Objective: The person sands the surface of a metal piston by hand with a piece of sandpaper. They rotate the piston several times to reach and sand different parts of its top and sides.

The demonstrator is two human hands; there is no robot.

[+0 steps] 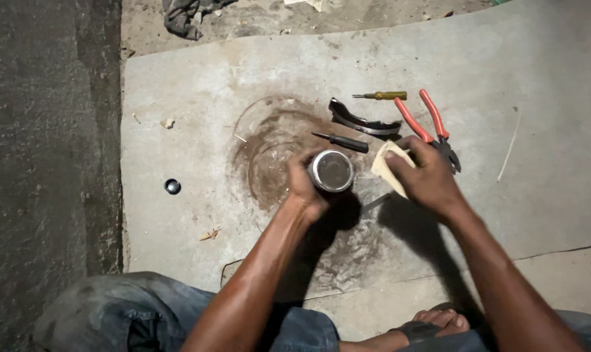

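My left hand point(303, 186) grips a short round metal cylinder point(332, 171) with its shiny rim facing up, held just above the grey board point(197, 98). Beside it on the right, my right hand point(422, 175) pinches a folded tan piece of paper or cloth point(385, 163). The paper's edge sits a little to the right of the cylinder, not clearly touching it.
Behind my hands lie a black-handled screwdriver point(342, 141), a curved dark metal shoe point(360, 122), a small yellow-handled screwdriver point(381, 96) and red-handled pliers point(432, 127). A small round black cap point(172, 186) sits at left. A dark rag point(181, 16) lies far back. My foot point(439, 322) is below.
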